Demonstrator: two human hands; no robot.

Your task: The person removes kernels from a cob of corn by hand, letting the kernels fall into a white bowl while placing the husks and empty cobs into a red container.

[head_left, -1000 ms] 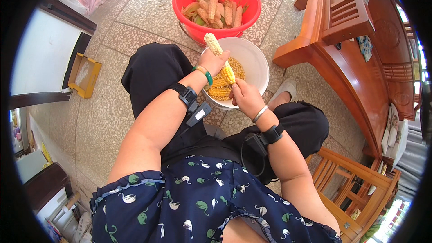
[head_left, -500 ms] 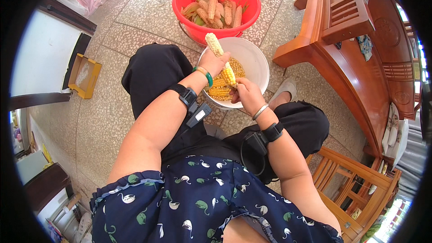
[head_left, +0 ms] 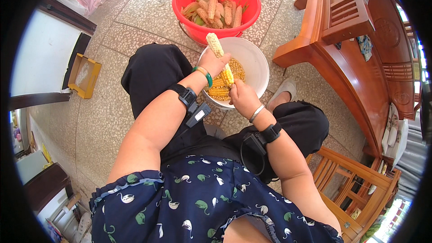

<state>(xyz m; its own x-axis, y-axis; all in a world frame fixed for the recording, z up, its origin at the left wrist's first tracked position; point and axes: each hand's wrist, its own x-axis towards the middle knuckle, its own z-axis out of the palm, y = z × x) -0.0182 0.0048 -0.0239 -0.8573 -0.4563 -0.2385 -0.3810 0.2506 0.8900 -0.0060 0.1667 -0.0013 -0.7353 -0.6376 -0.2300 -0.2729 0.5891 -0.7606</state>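
My right hand [head_left: 243, 97] pinched the yellow end of the corn cob [head_left: 220, 58], fingers pressed on the kernels, I think. My left hand [head_left: 212, 63] wrapped its middle, tilted over the white bowl [head_left: 256, 60]. The cob looked stiff and light (its stripped end rougher, likely the surer hold). Beyond sat the red basin [head_left: 245, 15] of cobs.

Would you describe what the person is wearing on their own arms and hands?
Both forearms are bare, with no gloves. The left hand has a green bangle at the wrist and, further up, a black strap carrying a small dark device. The right hand has a thin silver bangle and a black strap with a dark cable looping from it. Short navy patterned sleeves end at the upper arms.
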